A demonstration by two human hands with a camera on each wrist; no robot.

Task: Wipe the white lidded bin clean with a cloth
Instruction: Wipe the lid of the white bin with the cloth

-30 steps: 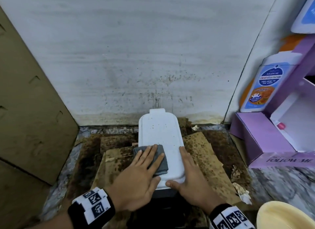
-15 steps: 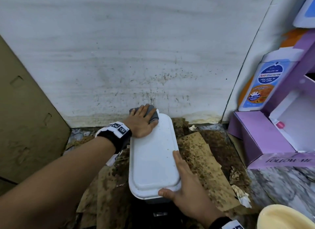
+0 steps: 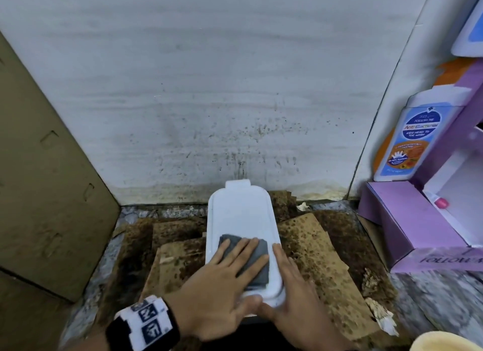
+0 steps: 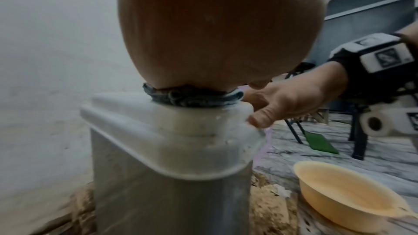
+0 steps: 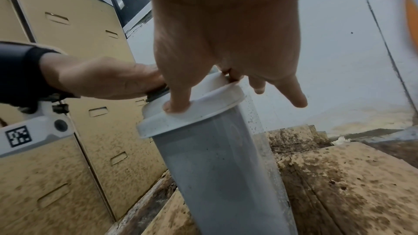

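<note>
Upright on stained cardboard (image 3: 311, 248) against the wall (image 3: 235, 89): the white lidded bin (image 3: 241, 217), lid's long axis running straight away from both hands. Left hand (image 3: 219, 280) flat and wide, pressing the grey cloth (image 3: 258, 248) onto the lid's near end, bare lid ahead toward the wall. Right hand (image 3: 292, 293) likewise uncurled, fingers straight along the right rim, thumb on the near corner, clasping nothing. Likely next: push forward along that axis.

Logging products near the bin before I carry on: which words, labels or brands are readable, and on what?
"FOLLOW ME": bottle label.
"Anti-Bacterial": same label.
"KIDS HEAD TO TOE WASH": same label.
"FOLLOW ME", upside down: purple box.
Print on the label's orange part: too blurred to read.
On the wristband: coded squares, no words.
</note>
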